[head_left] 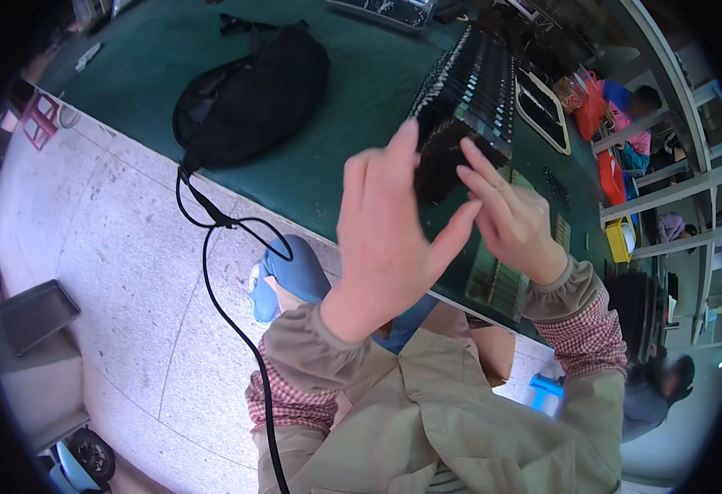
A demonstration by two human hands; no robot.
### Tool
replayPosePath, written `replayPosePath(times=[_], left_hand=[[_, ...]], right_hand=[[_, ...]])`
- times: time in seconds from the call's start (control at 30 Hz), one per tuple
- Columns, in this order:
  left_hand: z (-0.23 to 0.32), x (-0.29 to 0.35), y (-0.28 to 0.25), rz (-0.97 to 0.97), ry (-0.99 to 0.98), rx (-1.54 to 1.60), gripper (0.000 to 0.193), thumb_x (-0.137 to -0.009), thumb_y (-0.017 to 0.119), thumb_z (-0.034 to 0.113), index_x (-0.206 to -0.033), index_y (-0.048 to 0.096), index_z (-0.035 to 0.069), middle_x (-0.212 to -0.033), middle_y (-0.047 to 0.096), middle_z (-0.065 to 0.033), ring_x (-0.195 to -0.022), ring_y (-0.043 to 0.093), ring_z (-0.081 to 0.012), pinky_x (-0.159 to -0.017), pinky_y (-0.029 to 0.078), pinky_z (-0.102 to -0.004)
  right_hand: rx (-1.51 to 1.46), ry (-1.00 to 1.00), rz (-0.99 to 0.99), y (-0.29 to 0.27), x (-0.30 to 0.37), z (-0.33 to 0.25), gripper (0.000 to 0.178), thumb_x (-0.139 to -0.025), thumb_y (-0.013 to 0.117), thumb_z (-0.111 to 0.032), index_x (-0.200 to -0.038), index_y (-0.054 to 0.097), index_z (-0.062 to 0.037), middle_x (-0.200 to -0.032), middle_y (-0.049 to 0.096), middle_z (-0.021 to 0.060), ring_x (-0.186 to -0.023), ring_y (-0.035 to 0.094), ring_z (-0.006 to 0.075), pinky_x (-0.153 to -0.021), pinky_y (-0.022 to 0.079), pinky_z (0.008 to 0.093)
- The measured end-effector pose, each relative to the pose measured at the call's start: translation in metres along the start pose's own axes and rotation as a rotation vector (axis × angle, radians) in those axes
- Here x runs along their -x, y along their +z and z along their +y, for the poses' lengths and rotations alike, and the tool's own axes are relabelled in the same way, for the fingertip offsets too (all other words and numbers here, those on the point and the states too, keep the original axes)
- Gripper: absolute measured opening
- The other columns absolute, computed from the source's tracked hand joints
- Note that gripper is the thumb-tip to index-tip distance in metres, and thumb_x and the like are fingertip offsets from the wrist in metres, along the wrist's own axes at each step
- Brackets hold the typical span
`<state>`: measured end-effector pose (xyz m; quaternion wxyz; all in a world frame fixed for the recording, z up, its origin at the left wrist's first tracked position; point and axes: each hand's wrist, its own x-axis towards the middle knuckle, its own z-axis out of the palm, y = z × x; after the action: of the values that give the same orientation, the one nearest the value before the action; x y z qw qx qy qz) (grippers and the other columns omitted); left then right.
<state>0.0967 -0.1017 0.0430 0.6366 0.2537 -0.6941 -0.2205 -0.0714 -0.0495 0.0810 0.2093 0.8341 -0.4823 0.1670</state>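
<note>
My left hand (385,235) is raised over the green table's near edge. Its fingers stretch up and its thumb points across to my right hand; I see nothing held in it. My right hand (515,218) is beside it, fingers extended to the left, also with nothing visible in it. Just beyond both sets of fingertips stands a stack of black ridged trays or strips (468,90) with shiny rows on top. The fingertips overlap its near end in view; whether they touch it I cannot tell. A slotted greenish plate (501,280) lies below my right hand, partly hidden by it.
A black pouch (254,99) lies on the green table (369,90), a black cable (213,272) running from it towards me. Right of the stack is a light-rimmed tray (542,107) with dark pieces. A yellow bin (621,239) and people are at the right. A pink stool (40,119) stands left.
</note>
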Motion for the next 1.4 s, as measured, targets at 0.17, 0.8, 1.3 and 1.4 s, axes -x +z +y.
replayPosePath(times=[0.17,0.8,1.3,1.4], left_hand=[[0.002,-0.022,0.027,-0.041,0.078,-0.207,0.089,-0.063,0.08,0.021,-0.134,0.031,-0.003,-0.1,0.049,-0.0144,-0.09,0.047,-0.027,-0.078,0.04,-0.0363],[0.012,-0.042,0.04,-0.099,0.169,-0.526,0.085,-0.061,0.077,0.024,-0.129,0.036,-0.004,-0.088,0.049,-0.0117,-0.086,0.046,-0.0278,-0.085,0.035,-0.0409],[0.032,-0.067,0.039,-0.114,0.162,-0.572,0.074,-0.061,0.078,0.023,-0.119,0.041,-0.004,-0.092,0.051,-0.014,-0.088,0.047,-0.0296,-0.083,0.037,-0.04],[0.038,-0.072,0.042,-0.122,0.154,-0.574,0.072,-0.061,0.078,0.023,-0.117,0.042,-0.004,-0.093,0.051,-0.0144,-0.088,0.047,-0.03,-0.082,0.037,-0.0398]], right_hand=[[0.041,-0.008,-0.023,0.0,0.004,0.004,0.038,-0.07,0.056,-0.002,-0.107,0.057,0.0027,-0.126,0.053,0.0126,-0.051,0.053,0.0139,-0.048,0.044,0.0255],[0.084,-0.097,0.019,0.019,0.012,0.007,0.034,-0.069,0.055,-0.011,-0.102,0.059,-0.0008,-0.1,0.06,0.0091,-0.053,0.052,0.0137,-0.047,0.044,0.0257],[-1.755,0.981,0.48,-0.024,0.005,0.049,0.026,-0.093,0.049,-0.018,-0.105,0.055,0.0037,-0.104,0.06,0.0166,-0.088,0.062,0.0205,-0.079,0.051,0.0325],[-2.098,1.052,0.399,-0.023,-0.012,0.056,0.028,-0.092,0.049,-0.018,-0.106,0.054,0.0049,-0.103,0.06,0.0175,-0.093,0.061,0.023,-0.088,0.047,0.0345]])
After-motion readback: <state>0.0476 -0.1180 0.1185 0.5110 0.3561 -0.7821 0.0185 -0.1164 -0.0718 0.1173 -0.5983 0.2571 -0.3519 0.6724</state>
